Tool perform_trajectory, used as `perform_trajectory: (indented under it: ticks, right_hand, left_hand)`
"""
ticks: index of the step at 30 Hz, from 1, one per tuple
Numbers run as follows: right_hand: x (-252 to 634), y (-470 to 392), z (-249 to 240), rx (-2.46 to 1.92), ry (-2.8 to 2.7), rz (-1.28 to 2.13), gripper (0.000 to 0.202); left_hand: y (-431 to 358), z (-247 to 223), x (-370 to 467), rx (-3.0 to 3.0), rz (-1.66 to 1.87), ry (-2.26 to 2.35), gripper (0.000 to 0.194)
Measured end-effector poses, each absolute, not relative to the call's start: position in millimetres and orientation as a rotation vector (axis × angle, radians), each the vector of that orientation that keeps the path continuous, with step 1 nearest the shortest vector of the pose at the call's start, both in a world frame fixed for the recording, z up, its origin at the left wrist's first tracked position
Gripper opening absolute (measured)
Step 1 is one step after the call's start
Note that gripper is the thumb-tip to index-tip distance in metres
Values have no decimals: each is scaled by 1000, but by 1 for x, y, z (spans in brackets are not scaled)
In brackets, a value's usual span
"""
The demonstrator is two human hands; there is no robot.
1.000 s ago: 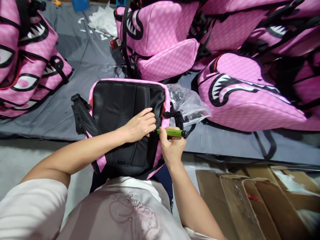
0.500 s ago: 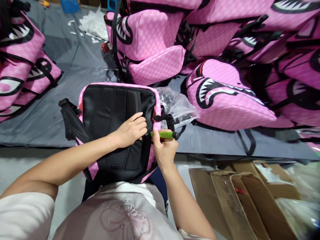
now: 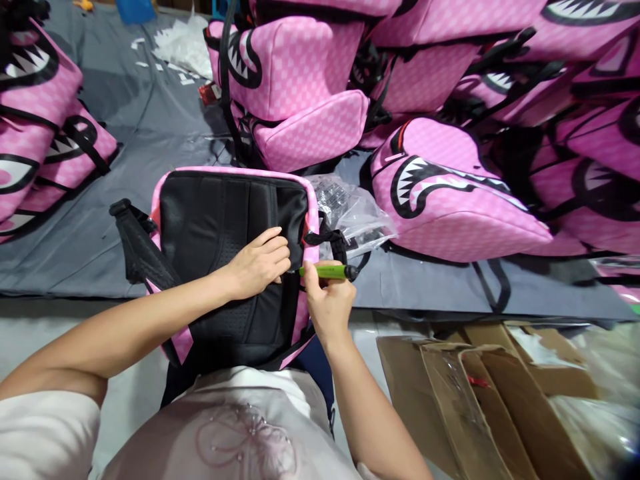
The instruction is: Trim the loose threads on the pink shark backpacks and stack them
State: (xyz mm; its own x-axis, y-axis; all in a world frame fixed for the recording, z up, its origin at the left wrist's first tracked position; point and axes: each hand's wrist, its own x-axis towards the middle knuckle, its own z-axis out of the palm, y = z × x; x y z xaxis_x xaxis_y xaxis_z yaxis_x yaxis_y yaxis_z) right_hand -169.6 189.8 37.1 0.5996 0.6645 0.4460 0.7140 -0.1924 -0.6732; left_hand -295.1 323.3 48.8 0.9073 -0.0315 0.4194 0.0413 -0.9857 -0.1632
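Note:
A backpack (image 3: 205, 220) with a black padded back and pink edging lies back-side up against my body at the table edge. My left hand (image 3: 260, 263) rests on the black back panel, its fingers bent and gripping the fabric near the right side. In my right hand (image 3: 330, 300) is a green marker (image 3: 327, 272) with a black end, held across the bag's right edge. The marker's tip points left toward my left fingertips; its exact contact is too small to tell. A black shoulder strap (image 3: 137, 243) sticks out at the left.
Pink shark-face backpacks (image 3: 450, 193) are piled at the back and right, with more bags (image 3: 30, 127) at the left. A clear plastic bag (image 3: 355, 213) lies by the backpack. White scraps (image 3: 185, 47) sit on the grey-covered table (image 3: 145, 127). Cardboard boxes (image 3: 490, 400) stand below right.
The view has shifted slightly, so the backpack sits a little further left in it. Both hands keep the same hold, with the marker still at the bag's right edge.

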Motion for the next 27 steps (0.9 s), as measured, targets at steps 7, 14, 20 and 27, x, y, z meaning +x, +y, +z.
perform_trajectory:
  ticks: [7,14,20,27]
  right_hand:
    - [-169,188,38,-1908,-1115,-57,27]
    - [-169,188,35,-1861,-1144,-89,26]
    - [-167,188,32,-1849,-1131,-19,26]
    - [-165,189,36,-1841,-1129,36,25]
  left_hand:
    - [324,49,-294,-2901,-620,-14,22]
    - [324,49,-294,-2897,-652,-20,21]
    - [324,46,-294,-2918,-670,-4,19]
    - [326,46,-292,-2946,-645,-9,18]
